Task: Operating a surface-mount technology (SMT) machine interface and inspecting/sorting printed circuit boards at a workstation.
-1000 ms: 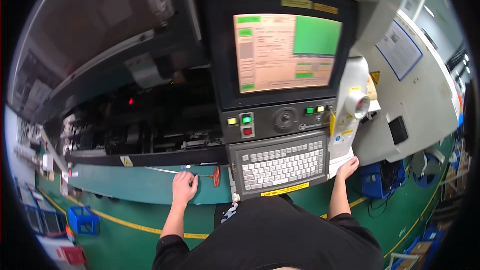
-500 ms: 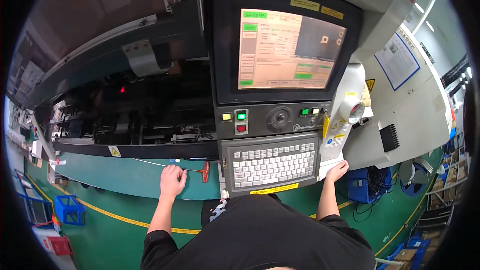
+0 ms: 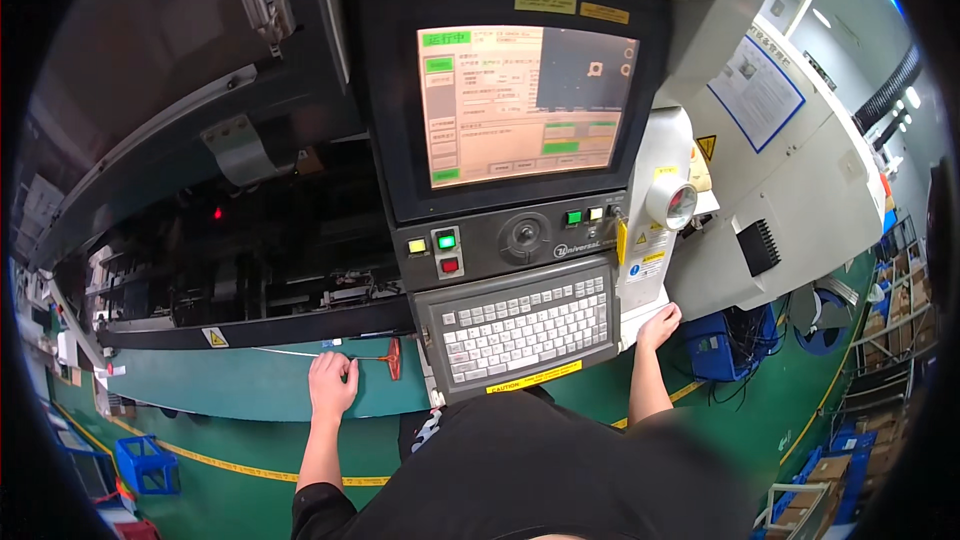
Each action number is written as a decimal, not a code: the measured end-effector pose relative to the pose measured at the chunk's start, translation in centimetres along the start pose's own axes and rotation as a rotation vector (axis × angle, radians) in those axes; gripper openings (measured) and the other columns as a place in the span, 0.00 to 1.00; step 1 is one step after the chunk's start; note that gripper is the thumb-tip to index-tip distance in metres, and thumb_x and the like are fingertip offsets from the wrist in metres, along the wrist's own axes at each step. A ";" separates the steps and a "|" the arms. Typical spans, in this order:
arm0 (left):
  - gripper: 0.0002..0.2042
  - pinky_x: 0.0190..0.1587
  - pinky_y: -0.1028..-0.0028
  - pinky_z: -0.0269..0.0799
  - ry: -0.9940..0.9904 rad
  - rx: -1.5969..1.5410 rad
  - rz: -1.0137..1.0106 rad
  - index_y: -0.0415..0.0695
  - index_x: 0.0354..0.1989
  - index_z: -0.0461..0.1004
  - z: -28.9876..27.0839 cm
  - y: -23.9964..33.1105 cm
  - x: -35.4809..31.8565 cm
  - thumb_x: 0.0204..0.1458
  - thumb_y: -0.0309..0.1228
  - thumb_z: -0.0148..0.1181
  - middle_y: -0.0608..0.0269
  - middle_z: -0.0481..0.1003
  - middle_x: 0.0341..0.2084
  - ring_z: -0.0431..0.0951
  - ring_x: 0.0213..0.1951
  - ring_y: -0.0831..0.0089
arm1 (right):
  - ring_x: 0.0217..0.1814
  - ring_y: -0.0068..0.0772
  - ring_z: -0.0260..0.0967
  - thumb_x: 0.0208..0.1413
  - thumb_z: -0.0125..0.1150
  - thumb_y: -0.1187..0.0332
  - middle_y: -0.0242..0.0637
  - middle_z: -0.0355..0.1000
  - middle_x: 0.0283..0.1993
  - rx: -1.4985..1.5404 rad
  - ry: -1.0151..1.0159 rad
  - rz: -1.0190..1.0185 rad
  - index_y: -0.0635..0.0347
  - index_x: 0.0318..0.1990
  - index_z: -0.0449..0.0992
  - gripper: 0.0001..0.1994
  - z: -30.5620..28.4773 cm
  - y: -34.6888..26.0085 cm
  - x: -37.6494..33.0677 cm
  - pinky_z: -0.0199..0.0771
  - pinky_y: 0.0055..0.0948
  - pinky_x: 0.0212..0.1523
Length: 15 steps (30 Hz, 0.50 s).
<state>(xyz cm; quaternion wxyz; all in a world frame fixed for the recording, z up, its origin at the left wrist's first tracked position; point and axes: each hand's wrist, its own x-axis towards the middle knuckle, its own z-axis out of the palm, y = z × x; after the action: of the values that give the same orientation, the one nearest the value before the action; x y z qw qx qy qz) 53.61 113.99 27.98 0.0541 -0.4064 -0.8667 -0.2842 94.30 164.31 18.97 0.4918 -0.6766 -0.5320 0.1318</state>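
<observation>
A T-handle hex key with a red-orange grip (image 3: 395, 359) lies on the green work surface (image 3: 215, 380) below the machine's opening. My left hand (image 3: 333, 383) rests over its thin shaft, fingers stretched forward and thumb apart, not closed round the tool. At the right of the keyboard (image 3: 528, 335), my right hand (image 3: 659, 326) is curled at the corner of a white ledge (image 3: 640, 316); some of its fingertips are hidden. Above the keyboard are a lit screen (image 3: 525, 110) and a control panel (image 3: 505, 240) with coloured buttons and a round knob.
The machine's dark opening (image 3: 240, 250), with a red light inside, spans the left. A lamp-like round fixture (image 3: 680, 204) projects beside the screen. Blue crates (image 3: 715, 348) with black cables sit on the floor at right, and another blue crate (image 3: 148, 464) at left.
The whole view has turned, so the screen and keyboard now sit further left and tilted. Both hands stay at the same places, on the work surface and the ledge.
</observation>
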 end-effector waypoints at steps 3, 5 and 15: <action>0.14 0.30 0.64 0.60 0.016 -0.009 0.009 0.43 0.18 0.62 -0.1 -0.2 -0.1 0.47 0.25 0.64 0.61 0.62 0.17 0.64 0.23 0.59 | 0.56 0.55 0.64 0.68 0.44 0.59 0.55 0.68 0.52 0.011 0.009 0.000 0.67 0.52 0.69 0.19 0.3 0.0 -0.2 0.63 0.43 0.58; 0.14 0.30 0.64 0.60 0.015 -0.018 0.010 0.43 0.18 0.62 0.0 -0.1 -0.1 0.47 0.25 0.64 0.61 0.62 0.17 0.64 0.23 0.59 | 0.56 0.54 0.64 0.68 0.44 0.59 0.55 0.68 0.52 0.019 0.011 0.000 0.67 0.52 0.69 0.19 0.3 -0.1 -0.2 0.63 0.43 0.58; 0.14 0.31 0.64 0.62 0.000 -0.009 -0.011 0.43 0.18 0.63 0.1 -0.1 -0.2 0.48 0.27 0.64 0.62 0.63 0.17 0.66 0.24 0.61 | 0.55 0.54 0.63 0.68 0.44 0.58 0.55 0.68 0.51 0.033 0.008 -0.008 0.68 0.52 0.69 0.19 0.1 -0.4 -0.3 0.62 0.43 0.58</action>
<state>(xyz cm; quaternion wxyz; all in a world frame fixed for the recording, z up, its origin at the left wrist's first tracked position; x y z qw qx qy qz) 53.66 113.84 27.80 0.0509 -0.4019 -0.8676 -0.2884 93.90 164.09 19.21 0.5054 -0.6667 -0.5306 0.1358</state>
